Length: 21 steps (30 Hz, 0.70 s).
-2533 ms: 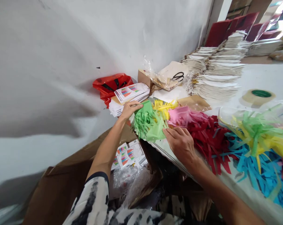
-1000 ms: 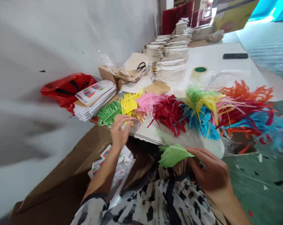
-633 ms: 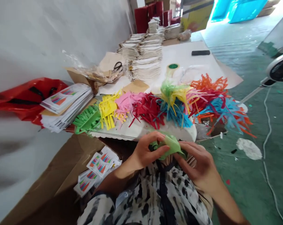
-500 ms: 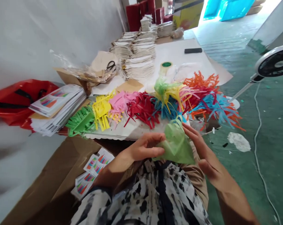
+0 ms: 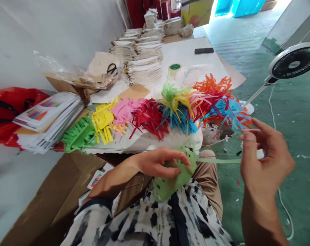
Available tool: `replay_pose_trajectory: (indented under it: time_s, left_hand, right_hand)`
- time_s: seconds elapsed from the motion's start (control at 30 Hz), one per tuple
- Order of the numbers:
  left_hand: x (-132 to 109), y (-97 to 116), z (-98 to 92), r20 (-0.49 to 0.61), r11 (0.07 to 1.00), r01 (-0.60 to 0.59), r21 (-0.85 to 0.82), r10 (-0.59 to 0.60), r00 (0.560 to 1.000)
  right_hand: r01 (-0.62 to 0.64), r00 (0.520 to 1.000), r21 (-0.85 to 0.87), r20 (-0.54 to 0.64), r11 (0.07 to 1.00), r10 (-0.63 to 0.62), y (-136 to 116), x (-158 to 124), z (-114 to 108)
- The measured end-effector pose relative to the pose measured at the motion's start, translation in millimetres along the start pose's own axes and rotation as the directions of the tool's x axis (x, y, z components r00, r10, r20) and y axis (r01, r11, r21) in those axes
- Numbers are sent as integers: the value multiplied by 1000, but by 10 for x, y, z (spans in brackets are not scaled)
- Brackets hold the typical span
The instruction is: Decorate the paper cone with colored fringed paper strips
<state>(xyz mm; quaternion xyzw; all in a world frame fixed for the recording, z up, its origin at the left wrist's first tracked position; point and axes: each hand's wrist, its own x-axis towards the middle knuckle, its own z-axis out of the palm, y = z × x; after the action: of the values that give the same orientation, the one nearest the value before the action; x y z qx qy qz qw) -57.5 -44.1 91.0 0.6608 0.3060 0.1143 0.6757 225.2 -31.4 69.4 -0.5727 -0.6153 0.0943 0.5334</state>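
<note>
My left hand (image 5: 157,162) grips a light green sheet (image 5: 180,179) that looks like tissue paper, held low over my lap with its fingers curved across it. From the sheet's right side a narrow green strip (image 5: 219,160) stretches straight out to my right hand (image 5: 268,160). That hand is closed, thumb and fingers drawn together at the strip's end; the exact pinch point is partly hidden. Just beyond, along the table's near edge, lie fringed paper bunches: green (image 5: 79,135), yellow (image 5: 103,119), pink (image 5: 124,111), dark red (image 5: 151,118) and blue (image 5: 183,118).
More fringed paper, orange (image 5: 214,83) and light blue (image 5: 232,111), sits at the table's right corner. Behind are stacked paper bundles (image 5: 144,68), a tape roll (image 5: 175,68), scissors (image 5: 112,69) and a black phone-like object (image 5: 204,50). A fan (image 5: 295,63) stands right; printed sheets (image 5: 47,116) lie left.
My right hand has moved away to the right, drawing a strip out taut from the green sheet. The sheet has shifted lower and left with my left hand. The view has turned slightly.
</note>
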Motion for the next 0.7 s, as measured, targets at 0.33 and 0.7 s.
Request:
replay_pose_trajectory:
  time_s: [0.33,0.7]
  left_hand:
    - [27,-47,-17,-5,999,-24,-35,24,1000]
    - [109,-376,-551,-703,815,332,475,125,700]
  right_hand:
    - [-312,390,438,868,843,-307,72,-314,238]
    - [-211,571,22,814,977,105,456,145,726]
